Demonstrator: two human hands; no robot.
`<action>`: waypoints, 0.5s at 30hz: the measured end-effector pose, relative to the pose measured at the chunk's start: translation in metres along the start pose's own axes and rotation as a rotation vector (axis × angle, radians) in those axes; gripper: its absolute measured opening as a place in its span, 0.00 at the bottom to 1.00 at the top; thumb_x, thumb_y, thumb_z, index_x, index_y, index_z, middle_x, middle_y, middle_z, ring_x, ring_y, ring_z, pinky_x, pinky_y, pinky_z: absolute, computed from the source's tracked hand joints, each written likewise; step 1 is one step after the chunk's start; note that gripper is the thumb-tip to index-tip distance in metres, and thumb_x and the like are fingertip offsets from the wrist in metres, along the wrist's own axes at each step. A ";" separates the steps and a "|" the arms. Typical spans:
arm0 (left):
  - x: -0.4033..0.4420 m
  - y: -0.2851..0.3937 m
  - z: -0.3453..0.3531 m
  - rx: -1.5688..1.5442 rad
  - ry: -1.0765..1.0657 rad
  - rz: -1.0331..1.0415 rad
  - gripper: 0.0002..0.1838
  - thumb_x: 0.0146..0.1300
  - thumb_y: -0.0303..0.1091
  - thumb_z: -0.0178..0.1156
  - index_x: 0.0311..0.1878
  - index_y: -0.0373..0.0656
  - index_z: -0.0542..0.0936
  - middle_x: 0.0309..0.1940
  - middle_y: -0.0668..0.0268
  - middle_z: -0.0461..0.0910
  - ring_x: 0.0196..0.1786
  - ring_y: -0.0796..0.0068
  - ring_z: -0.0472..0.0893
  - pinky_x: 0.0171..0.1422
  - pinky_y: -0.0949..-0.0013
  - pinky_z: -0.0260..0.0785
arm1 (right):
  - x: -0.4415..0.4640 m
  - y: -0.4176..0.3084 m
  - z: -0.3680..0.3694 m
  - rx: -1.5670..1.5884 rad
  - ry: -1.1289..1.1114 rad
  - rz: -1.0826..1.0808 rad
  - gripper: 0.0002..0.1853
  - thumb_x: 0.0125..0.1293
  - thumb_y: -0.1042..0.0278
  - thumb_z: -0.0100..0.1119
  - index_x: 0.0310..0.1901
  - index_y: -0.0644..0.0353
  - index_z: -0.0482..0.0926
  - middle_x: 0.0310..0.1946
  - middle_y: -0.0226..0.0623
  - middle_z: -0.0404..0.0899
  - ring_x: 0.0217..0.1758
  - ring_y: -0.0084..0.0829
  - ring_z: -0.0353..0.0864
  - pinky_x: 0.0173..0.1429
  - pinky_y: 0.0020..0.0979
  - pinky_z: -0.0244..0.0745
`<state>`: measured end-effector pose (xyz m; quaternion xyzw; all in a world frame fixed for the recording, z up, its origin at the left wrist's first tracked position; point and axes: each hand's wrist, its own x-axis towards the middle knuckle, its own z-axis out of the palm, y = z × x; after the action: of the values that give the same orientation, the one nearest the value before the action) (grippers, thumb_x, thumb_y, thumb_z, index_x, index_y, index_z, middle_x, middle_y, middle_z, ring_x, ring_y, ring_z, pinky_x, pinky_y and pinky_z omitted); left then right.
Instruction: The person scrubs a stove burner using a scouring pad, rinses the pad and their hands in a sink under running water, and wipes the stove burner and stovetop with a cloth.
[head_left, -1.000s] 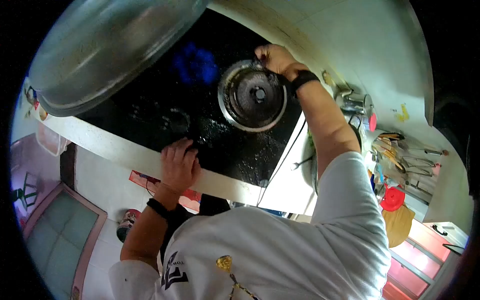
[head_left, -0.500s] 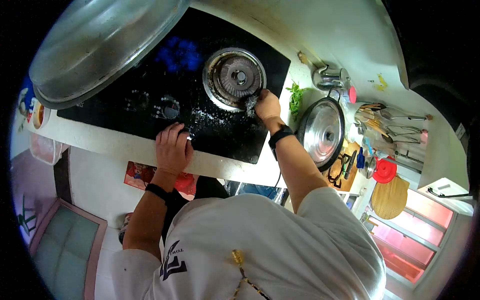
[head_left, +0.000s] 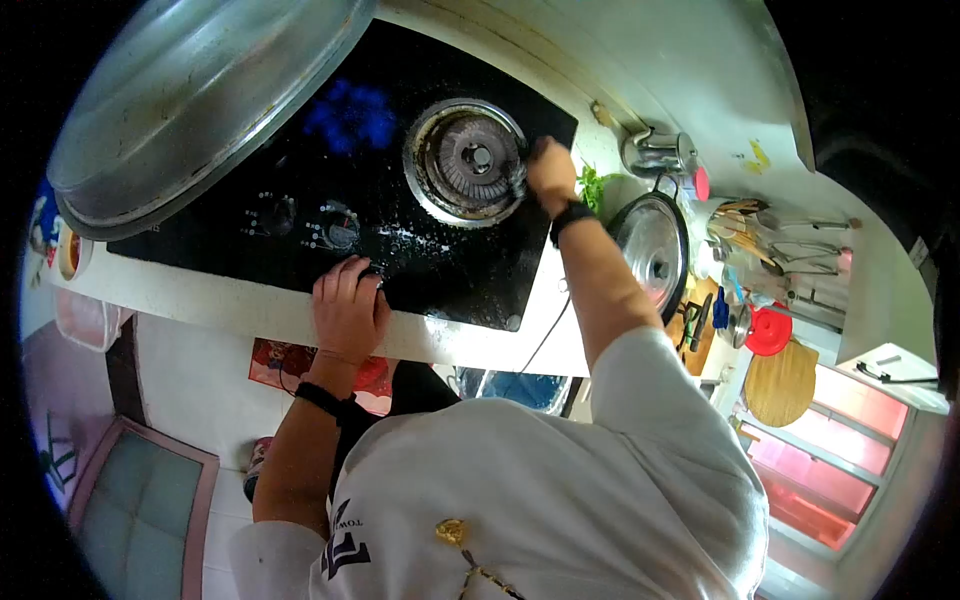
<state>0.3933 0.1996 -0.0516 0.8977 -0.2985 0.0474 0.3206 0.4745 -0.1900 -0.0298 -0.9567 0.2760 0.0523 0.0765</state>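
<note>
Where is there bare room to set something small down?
Bare, though wet-looking: the hob between burner and front edge, right of the left hand. Crowded: past the hob's right side, with greens, lidded pan and kettle.

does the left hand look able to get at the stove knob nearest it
Probably yes: the stove knob lies just beyond the left hand, with nothing visible standing between them.
</note>
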 end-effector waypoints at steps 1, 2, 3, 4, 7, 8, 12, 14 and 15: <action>0.000 0.000 0.001 0.000 0.008 0.001 0.13 0.56 0.32 0.64 0.45 0.44 0.79 0.59 0.61 0.76 0.63 0.55 0.73 0.67 0.49 0.63 | 0.021 -0.006 -0.003 -0.052 -0.009 -0.106 0.13 0.62 0.70 0.59 0.47 0.63 0.81 0.47 0.58 0.84 0.54 0.58 0.82 0.57 0.50 0.79; -0.004 0.002 0.000 -0.005 0.008 0.004 0.13 0.56 0.32 0.64 0.45 0.44 0.79 0.59 0.61 0.76 0.63 0.55 0.73 0.67 0.49 0.63 | 0.024 -0.007 -0.001 -0.050 0.026 -0.149 0.11 0.63 0.69 0.57 0.44 0.63 0.82 0.44 0.58 0.84 0.51 0.58 0.83 0.54 0.51 0.79; -0.009 0.005 0.000 -0.012 -0.006 0.004 0.13 0.56 0.32 0.64 0.45 0.44 0.79 0.59 0.61 0.76 0.63 0.55 0.73 0.67 0.49 0.63 | 0.018 -0.004 -0.002 -0.050 0.060 -0.181 0.10 0.64 0.67 0.55 0.42 0.62 0.83 0.41 0.58 0.84 0.48 0.59 0.83 0.51 0.52 0.79; -0.010 0.006 -0.001 -0.017 -0.016 0.007 0.13 0.56 0.33 0.64 0.45 0.44 0.79 0.59 0.61 0.76 0.63 0.55 0.73 0.67 0.49 0.63 | 0.004 0.008 0.000 0.009 0.034 -0.160 0.09 0.63 0.69 0.57 0.41 0.62 0.83 0.41 0.58 0.84 0.49 0.59 0.83 0.52 0.51 0.79; -0.001 0.000 -0.001 0.000 -0.006 0.007 0.13 0.57 0.33 0.64 0.45 0.44 0.79 0.59 0.60 0.76 0.63 0.55 0.74 0.67 0.49 0.63 | -0.034 0.016 0.001 0.040 -0.070 -0.038 0.10 0.61 0.71 0.58 0.42 0.61 0.83 0.41 0.58 0.84 0.49 0.60 0.83 0.55 0.50 0.78; -0.002 0.003 0.001 0.000 -0.008 -0.010 0.13 0.57 0.33 0.64 0.45 0.44 0.79 0.58 0.60 0.76 0.63 0.55 0.74 0.67 0.49 0.63 | -0.032 0.013 -0.002 0.032 -0.055 -0.023 0.10 0.61 0.70 0.58 0.43 0.61 0.83 0.41 0.58 0.84 0.50 0.60 0.83 0.54 0.50 0.78; -0.001 0.000 0.002 0.011 0.001 0.004 0.13 0.57 0.33 0.64 0.45 0.44 0.79 0.59 0.61 0.76 0.63 0.55 0.74 0.66 0.49 0.63 | 0.035 -0.012 -0.007 0.018 -0.005 -0.141 0.12 0.59 0.67 0.60 0.43 0.62 0.82 0.41 0.58 0.83 0.50 0.59 0.82 0.52 0.50 0.78; -0.003 0.004 -0.001 0.017 -0.013 -0.003 0.12 0.57 0.33 0.64 0.45 0.44 0.79 0.59 0.61 0.75 0.64 0.56 0.73 0.67 0.48 0.64 | 0.034 -0.012 -0.013 -0.040 -0.043 -0.240 0.12 0.60 0.66 0.60 0.43 0.62 0.82 0.41 0.58 0.84 0.50 0.59 0.82 0.52 0.50 0.78; -0.008 0.007 -0.001 0.013 -0.022 -0.001 0.12 0.57 0.33 0.64 0.45 0.44 0.79 0.59 0.61 0.75 0.64 0.56 0.73 0.67 0.48 0.64 | 0.028 -0.006 -0.012 -0.025 -0.016 -0.263 0.12 0.60 0.66 0.59 0.43 0.62 0.82 0.41 0.58 0.84 0.50 0.60 0.82 0.52 0.51 0.78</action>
<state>0.3833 0.1997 -0.0495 0.9004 -0.3011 0.0394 0.3116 0.5020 -0.2022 -0.0212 -0.9850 0.1468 0.0529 0.0732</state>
